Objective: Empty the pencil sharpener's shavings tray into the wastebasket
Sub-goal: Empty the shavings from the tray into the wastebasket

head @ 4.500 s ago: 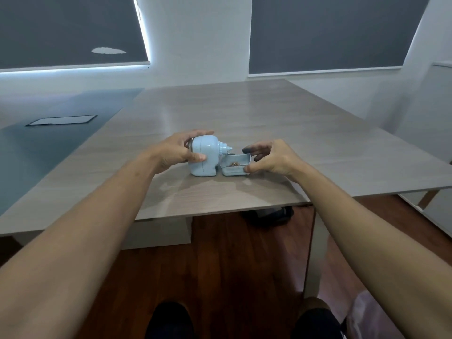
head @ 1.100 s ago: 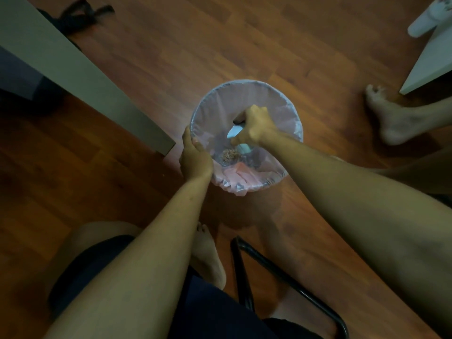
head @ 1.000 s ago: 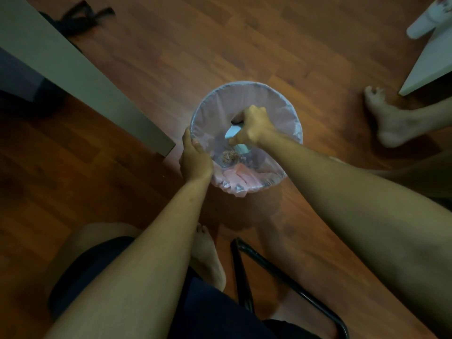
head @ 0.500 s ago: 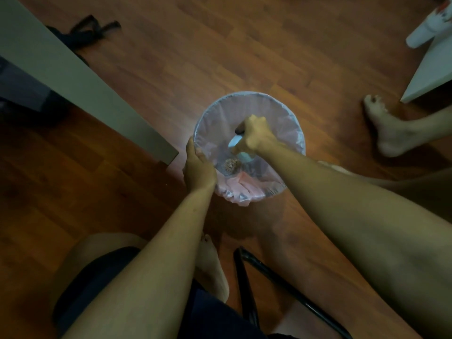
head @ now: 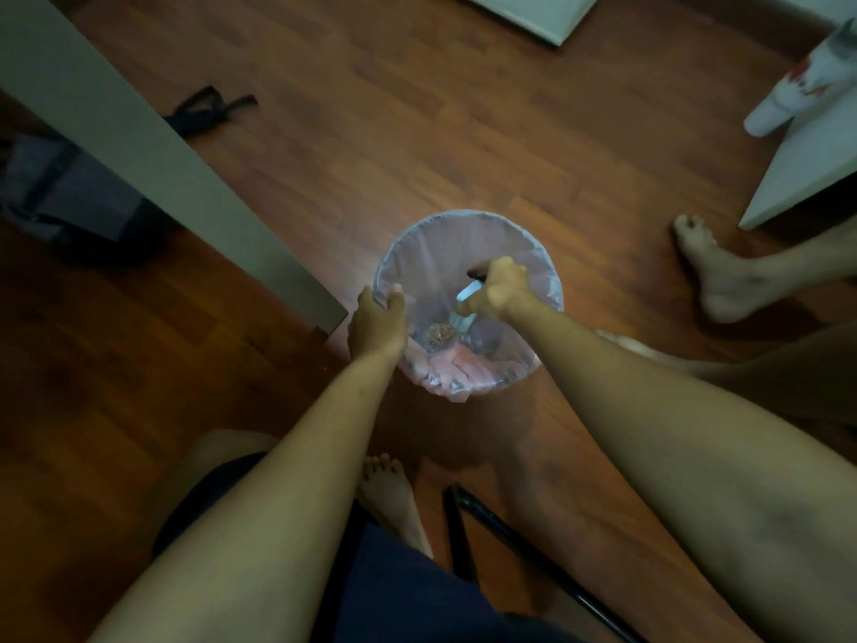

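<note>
Shavings (head: 439,334) in a small brown heap are seen at the bottom of the round wastebasket lined with a thin pale plastic bag (head: 466,234), so the tipping looks done. The small light-blue plastic shavings tray (head: 469,290) is pinched in the right hand (head: 498,290) over the opening, probably tilted so crumbs fall inside. The rim is gripped by the left hand (head: 378,320) so the basket is kept from moving.

Wastebasket (head: 463,234) right of table leg (head: 185,178), shavings (head: 439,334) inside
</note>
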Demonstrator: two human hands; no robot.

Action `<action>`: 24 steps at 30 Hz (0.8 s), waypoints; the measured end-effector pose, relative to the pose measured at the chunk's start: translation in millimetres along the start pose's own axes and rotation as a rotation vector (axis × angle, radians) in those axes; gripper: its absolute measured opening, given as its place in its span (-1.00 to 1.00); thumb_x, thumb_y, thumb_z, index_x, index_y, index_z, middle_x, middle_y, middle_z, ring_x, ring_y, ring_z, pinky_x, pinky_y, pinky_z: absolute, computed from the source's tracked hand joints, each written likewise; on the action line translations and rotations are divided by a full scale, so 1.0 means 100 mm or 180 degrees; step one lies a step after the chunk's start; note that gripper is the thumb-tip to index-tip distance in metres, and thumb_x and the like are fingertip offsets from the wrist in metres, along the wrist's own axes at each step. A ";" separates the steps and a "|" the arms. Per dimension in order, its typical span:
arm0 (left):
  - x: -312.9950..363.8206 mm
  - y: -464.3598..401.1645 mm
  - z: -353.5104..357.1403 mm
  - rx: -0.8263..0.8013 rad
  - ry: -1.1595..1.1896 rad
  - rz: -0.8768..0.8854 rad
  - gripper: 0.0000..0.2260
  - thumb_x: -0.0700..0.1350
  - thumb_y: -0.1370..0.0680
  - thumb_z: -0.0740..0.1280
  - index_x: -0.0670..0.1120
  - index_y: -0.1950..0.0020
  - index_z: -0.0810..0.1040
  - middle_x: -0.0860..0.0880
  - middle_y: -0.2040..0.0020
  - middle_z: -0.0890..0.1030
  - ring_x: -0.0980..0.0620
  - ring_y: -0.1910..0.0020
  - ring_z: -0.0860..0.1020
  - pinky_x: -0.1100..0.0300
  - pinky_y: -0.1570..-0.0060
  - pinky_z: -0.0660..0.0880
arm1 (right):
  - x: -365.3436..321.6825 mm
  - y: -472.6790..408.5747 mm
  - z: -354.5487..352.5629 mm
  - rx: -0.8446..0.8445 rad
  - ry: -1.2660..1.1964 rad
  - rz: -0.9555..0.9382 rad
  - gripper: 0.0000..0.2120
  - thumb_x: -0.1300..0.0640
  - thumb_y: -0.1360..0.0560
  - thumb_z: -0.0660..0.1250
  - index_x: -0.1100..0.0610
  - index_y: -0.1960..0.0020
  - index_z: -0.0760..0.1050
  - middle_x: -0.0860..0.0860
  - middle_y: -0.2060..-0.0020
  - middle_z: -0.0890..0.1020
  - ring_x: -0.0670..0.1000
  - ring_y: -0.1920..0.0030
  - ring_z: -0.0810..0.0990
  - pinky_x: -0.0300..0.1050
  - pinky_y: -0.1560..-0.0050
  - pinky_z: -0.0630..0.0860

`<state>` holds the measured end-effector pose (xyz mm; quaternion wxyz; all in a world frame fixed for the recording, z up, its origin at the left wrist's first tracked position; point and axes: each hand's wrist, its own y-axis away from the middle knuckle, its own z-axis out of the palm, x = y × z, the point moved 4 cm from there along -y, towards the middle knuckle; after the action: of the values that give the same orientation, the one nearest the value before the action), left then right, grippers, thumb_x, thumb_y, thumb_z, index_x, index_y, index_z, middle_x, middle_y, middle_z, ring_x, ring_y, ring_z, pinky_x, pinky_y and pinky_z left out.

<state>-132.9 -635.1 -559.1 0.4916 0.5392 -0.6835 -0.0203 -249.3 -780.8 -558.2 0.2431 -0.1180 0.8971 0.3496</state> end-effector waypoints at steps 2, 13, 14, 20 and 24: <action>0.09 0.10 -0.11 0.0004 -0.0193 0.0080 -0.43 0.17 -0.61 0.13 -0.19 -0.47 0.31 -0.23 -0.40 0.45 -0.24 -0.34 0.45 -0.03 -0.26 0.39 | -0.03 0.12 -0.11 0.0012 -0.0174 0.0024 -0.27 0.11 -0.28 0.62 0.25 -0.39 0.48 0.11 -0.35 0.57 0.07 -0.35 0.53 -0.17 -0.29 0.46; 0.75 1.03 -1.08 0.0286 -0.0403 0.1028 -0.48 0.17 -0.58 0.19 -0.14 -0.41 0.42 -0.16 -0.37 0.51 -0.17 -0.33 0.47 0.08 -0.27 0.40 | -0.49 0.95 -0.85 0.0078 -0.1265 -0.0438 -0.52 0.27 -0.24 0.60 0.30 -0.14 0.63 0.17 0.07 0.69 0.03 0.17 0.63 -0.02 0.00 0.68; 0.80 1.13 -1.19 0.0357 -0.0410 0.1144 -0.46 0.19 -0.58 0.18 -0.13 -0.43 0.40 -0.14 -0.37 0.51 -0.15 -0.33 0.48 0.09 -0.27 0.40 | -0.57 1.05 -0.89 0.0021 -0.1396 -0.0587 -0.51 0.31 -0.26 0.59 0.31 -0.18 0.61 0.16 0.05 0.68 0.03 0.15 0.64 -0.13 0.08 0.68; 1.07 1.84 -1.91 0.0941 -0.0237 0.1597 -0.52 0.18 -0.59 0.18 -0.08 -0.39 0.46 -0.08 -0.26 0.59 -0.09 -0.27 0.52 0.10 -0.26 0.41 | -1.08 1.68 -1.11 -0.0357 -0.2174 -0.1256 -0.50 0.42 -0.31 0.53 0.29 -0.23 0.57 0.20 -0.07 0.65 0.09 0.03 0.65 -0.20 0.09 0.64; 1.12 2.30 -2.36 0.1252 -0.0206 0.1929 -0.54 0.20 -0.58 0.18 -0.07 -0.30 0.54 -0.06 -0.18 0.64 -0.04 -0.20 0.56 0.13 -0.21 0.46 | -1.47 2.16 -1.22 -0.0662 -0.2505 -0.1621 -0.61 0.45 -0.33 0.49 0.22 -0.12 0.61 0.16 -0.04 0.66 0.03 0.06 0.69 -0.22 0.09 0.66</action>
<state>-126.6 -504.8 -236.0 0.3403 0.3955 -0.8183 0.2411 -249.5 -700.7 -281.2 0.6290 -0.2164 0.6397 0.3850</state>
